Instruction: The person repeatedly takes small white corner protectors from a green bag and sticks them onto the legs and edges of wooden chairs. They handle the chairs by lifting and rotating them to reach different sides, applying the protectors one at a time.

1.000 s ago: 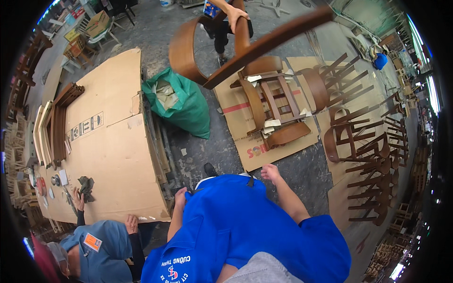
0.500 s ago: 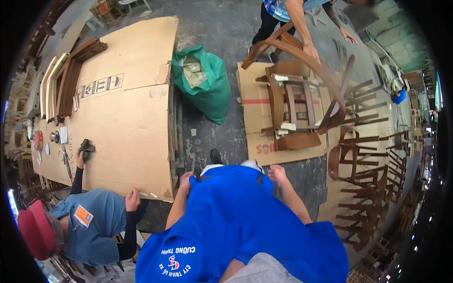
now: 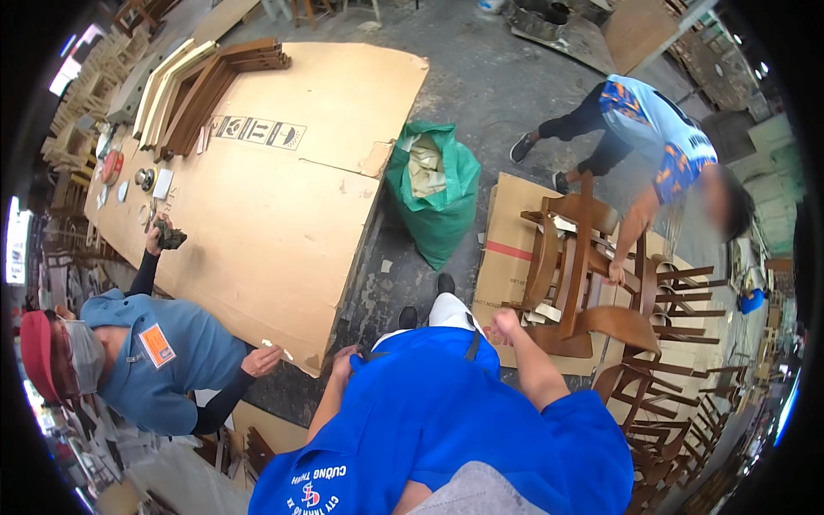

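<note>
Chair [image 3: 573,273] is the thing nearest the hands here, a dark brown wooden one standing on a flattened cardboard sheet [image 3: 508,257] on the concrete floor. Its long axis runs roughly 12 to 6, with the tall back post up toward 12 and the curved seat piece down at the 6 end, tilted a bit toward 1.

Right hand [image 3: 500,327] sits at about 8 o'clock from the chair, close to the seat edge but apart from it as far as I can see. Fingers loosely curled, gripping nothing. Left hand [image 3: 342,361] is well off at 9 o'clock from the chair, down by the near edge of the big cardboard-covered table [image 3: 283,197], fingers bent, and I honestly can't tell if it's closed on anything.

Another person in a patterned shirt bends in from 2 o'clock with a hand [image 3: 614,273] on the chair frame. A person in a red cap sits at 8 o'clock by the table.

Room-wise: green bag [image 3: 433,193] of offcuts at 10 o'clock from the chair, a strip of bare floor between the bag and table, and a crowded row of chair frames [image 3: 687,343] hemming in the 4 o'clock side
</note>
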